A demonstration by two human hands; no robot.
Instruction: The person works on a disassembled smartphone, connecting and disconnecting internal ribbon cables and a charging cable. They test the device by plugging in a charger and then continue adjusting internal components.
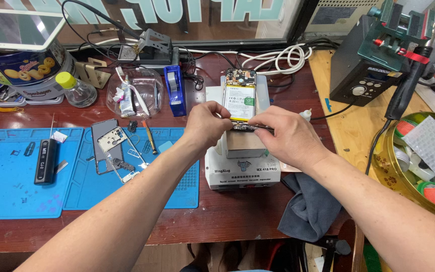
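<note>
Both forearms reach in from below and meet over the opened smartphone with exposed white battery and circuit board (240, 95), which lies on a white box-shaped heating machine (241, 168). The left hand (206, 125) curls its fingers, pinching the phone's lower edge. The right hand (287, 136) grips thin metal tweezers (258, 128) there. A blue silicone work mat (172, 189) holding a grey phone frame (113, 146) lies to the left, and a dark grey cloth (309, 206) lies below the right wrist.
</note>
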